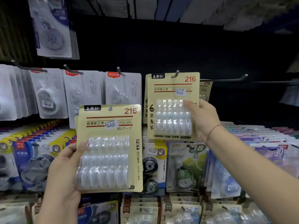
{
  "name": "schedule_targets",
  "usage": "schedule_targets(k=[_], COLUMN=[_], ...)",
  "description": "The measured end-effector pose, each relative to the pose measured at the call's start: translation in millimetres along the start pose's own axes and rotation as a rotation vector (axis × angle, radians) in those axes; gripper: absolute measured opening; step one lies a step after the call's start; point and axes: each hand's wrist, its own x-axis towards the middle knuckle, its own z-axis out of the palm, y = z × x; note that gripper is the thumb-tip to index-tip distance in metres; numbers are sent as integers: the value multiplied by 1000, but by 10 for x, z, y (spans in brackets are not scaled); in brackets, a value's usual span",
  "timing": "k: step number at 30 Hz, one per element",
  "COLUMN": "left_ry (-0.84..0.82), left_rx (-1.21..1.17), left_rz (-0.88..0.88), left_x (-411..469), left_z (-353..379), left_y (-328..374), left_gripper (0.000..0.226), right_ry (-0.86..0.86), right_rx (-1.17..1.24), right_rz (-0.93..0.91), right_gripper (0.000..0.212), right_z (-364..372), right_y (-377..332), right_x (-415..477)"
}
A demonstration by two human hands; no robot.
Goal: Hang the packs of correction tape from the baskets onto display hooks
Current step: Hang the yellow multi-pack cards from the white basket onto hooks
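Nearest me, left hand [64, 172] gripped a beige pack of correction tape [111, 120] by its left edge: thumb pressed on the clear blister front, fingers curled behind the card. Pack was upright, facing me, off any hook, its hang hole free at the top. The edge of another beige card showed just behind it on the left. That pack sat in front of the lower rows of hanging packs [186, 167].

Farther up and to the right, right hand [203, 117] pinched a second beige pack [171, 88] at its right edge, thumb on the blister, fingers hidden behind the card. A thin bracelet [210, 133] was on that wrist. This pack hung on a display hook [175, 74], the hook tip poking out through the hole at the top. One more beige pack [206, 88] peeked out behind it, to the right.

Beside that, a bare hook [233, 79] stuck out from the dark back wall. To the left, grey packs [123, 89] hung on neighbouring hooks in the same row. Upper packs were blurred.
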Motion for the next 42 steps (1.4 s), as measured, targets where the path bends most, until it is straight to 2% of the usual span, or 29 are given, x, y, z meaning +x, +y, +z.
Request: schedule_targets(k=[9, 12, 14, 16, 18, 21, 23, 24, 29, 32, 33, 37, 42], left_ry=[-6, -8, -6, 6, 10, 8, -1, -8, -80, -96, -91, -52, 65], left_rx=[-27, -31, -28, -37, -40, -54, -59, -64, -56, -27, -18, -51, -67], left_rz=[2, -2, -12, -16, -17, -10, -16, -17, -47, -25, -21, -87, -101], left_x=[-20, -50, -77, -110, -146, -224, -283, -334, -458, -456, -435, -306, -197], left_z=[94, 168, 220, 267, 320, 416, 483, 498, 578, 578, 559, 436, 283], left_y=[-8, -20, -32, -41, -36, -33, -31, -9, 27, 25, 16, -52, -84], left_gripper=[8, 7, 6, 7, 7, 8, 9, 9, 27, 12, 13, 21, 23], right_ry=[26, 68, 178, 223, 25, -333, -394, -376, -127, 10, 41, 134, 159], right_rx=[-110, -225, -390, -414, -273, -135, -113, -92, 28, 61, 73, 90, 31], right_rz=[18, 15, -75, -218, -236, -89, -40, -34, -56, -98, -117, -181, -193], right_gripper=[21, 33, 49, 48, 40, 39, 20, 13, 15, 17, 17, 16, 15], right_z=[263, 281, 214, 131, 90, 131, 179, 186, 177, 107, 79, 3, 1], right_y=[268, 264, 190, 80, -4, -45, 32, 29, 10, -87, -128, -261, -277], right_x=[505, 488, 315, -62, -535, -1001, -1092, -1116, -1056, -887, -816, -523, -319])
